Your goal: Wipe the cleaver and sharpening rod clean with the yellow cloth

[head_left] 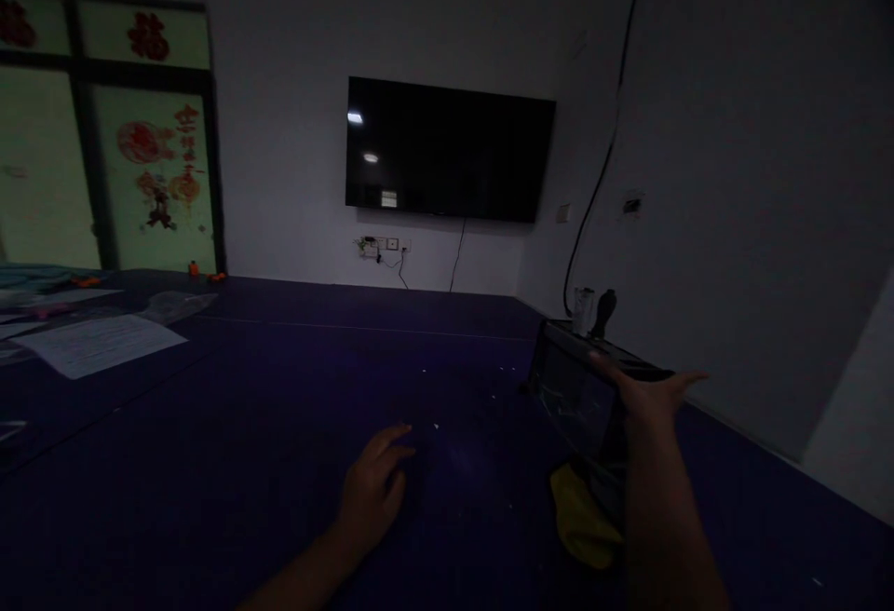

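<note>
Dark box [571, 399] grasped by right hand [646, 401] fingers; left hand [373, 492] lies flat, released.

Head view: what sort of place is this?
Likely a dim indoor meeting or activity room: a wall-mounted television, window panes with red paper decorations, and papers on a wide dark surface.

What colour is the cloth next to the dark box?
The cloth is yellow, best seen in the head view.

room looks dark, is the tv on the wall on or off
Off: the TV screen is black, showing only small light reflections.
</note>
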